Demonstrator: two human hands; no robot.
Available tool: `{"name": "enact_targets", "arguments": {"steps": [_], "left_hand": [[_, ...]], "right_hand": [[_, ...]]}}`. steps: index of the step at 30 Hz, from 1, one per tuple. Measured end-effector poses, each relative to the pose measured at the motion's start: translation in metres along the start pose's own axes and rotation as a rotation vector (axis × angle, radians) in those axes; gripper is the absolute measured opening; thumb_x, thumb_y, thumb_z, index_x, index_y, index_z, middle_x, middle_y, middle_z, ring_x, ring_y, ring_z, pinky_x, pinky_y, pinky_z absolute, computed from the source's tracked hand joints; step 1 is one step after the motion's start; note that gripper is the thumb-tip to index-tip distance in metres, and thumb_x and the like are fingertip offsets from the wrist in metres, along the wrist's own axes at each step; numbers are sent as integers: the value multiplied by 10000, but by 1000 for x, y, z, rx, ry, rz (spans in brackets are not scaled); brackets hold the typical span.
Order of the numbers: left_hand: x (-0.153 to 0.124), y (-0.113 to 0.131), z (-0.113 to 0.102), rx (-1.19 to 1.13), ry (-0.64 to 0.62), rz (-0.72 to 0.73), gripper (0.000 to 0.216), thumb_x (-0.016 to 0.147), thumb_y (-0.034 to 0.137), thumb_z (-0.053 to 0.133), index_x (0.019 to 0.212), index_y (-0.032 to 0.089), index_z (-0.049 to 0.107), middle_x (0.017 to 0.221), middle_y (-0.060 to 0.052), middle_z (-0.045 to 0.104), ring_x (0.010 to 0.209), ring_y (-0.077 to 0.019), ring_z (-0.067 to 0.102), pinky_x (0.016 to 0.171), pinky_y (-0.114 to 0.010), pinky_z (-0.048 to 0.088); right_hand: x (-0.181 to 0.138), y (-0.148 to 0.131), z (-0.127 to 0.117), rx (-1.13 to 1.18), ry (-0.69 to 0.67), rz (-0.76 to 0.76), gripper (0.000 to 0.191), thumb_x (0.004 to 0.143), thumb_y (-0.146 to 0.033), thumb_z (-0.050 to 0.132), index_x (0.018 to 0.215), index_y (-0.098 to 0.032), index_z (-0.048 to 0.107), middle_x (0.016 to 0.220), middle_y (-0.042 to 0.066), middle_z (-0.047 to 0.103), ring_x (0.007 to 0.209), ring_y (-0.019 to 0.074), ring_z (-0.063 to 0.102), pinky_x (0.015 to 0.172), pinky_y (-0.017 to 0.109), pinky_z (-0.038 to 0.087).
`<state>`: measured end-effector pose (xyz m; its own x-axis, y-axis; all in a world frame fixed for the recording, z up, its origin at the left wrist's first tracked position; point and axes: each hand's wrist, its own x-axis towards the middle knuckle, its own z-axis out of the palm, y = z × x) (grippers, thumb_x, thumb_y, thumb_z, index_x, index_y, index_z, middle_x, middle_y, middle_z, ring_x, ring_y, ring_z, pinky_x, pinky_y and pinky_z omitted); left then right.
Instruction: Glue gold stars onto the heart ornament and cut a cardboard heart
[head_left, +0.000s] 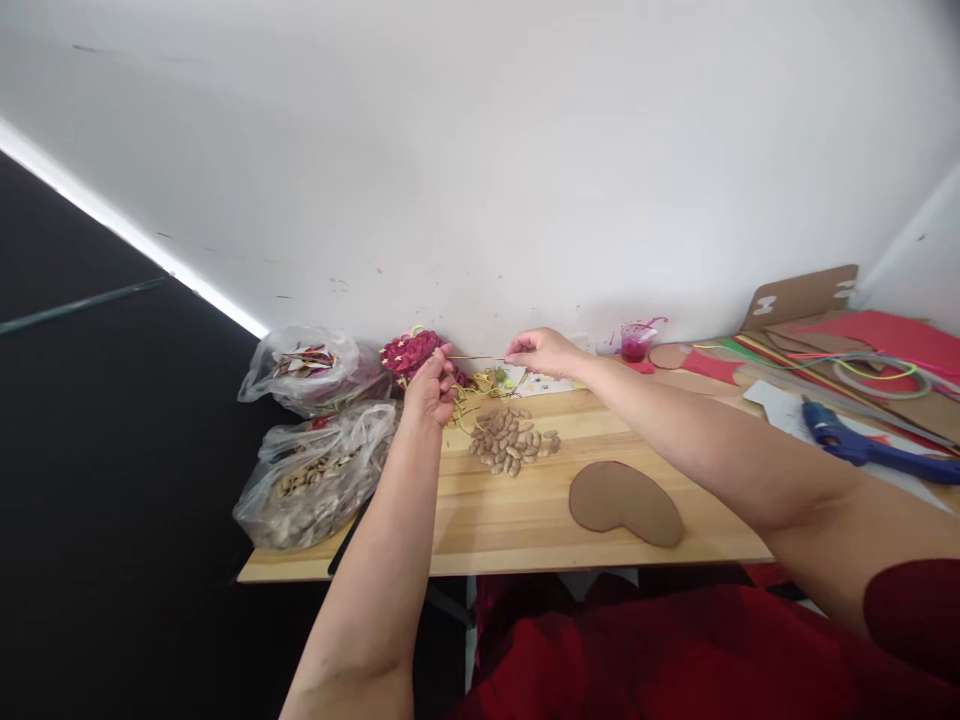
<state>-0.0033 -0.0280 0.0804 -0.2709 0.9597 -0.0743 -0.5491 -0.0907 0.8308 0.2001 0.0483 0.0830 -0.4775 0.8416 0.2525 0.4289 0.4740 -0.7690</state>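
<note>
My left hand (430, 385) and my right hand (538, 351) are raised over the back of the wooden table (495, 520). Between them runs a thin yellow cord (477, 358), stretched tight, each hand pinching one end. A tangle of the same cord (480, 385) lies under it by the wall. Just in front sits a pile of pale seeds (514, 439). A brown kidney-shaped cardboard piece (625, 502) lies nearer the front edge. A dark red ornament with small gold spots (409, 353) rests against the wall behind my left hand.
Two clear plastic bags (319, 470) with wooden bits fill the table's left end. A small pink cup (634, 342) stands at the wall. To the right lie a blue glue gun (862, 445), red and brown sheets (885, 335) and coloured cords (877, 370).
</note>
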Motion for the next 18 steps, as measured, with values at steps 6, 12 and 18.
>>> {"name": "enact_targets", "arguments": {"steps": [6,12,18], "left_hand": [[4,-1,-9,49,64,104,211,830,323,760,933,150,696,595,76,506,354,12,299,338,-143,133],[3,-5,-15,80,110,176,257,794,348,779,956,157,723,595,79,510,363,3,299,349,-162,141],[4,-8,-17,95,152,230,320,762,396,794,967,158,729,602,80,507,367,1,290,357,-177,146]], "right_hand": [[-3,28,3,-71,9,10,119,785,-286,683,788,-174,723,716,-11,686,667,129,573,648,248,408],[-5,53,5,-137,30,48,126,792,-296,675,784,-180,724,726,2,706,663,144,590,642,255,416],[-12,61,2,-204,44,89,104,790,-277,679,768,-191,733,753,11,727,704,156,613,651,258,411]]}}
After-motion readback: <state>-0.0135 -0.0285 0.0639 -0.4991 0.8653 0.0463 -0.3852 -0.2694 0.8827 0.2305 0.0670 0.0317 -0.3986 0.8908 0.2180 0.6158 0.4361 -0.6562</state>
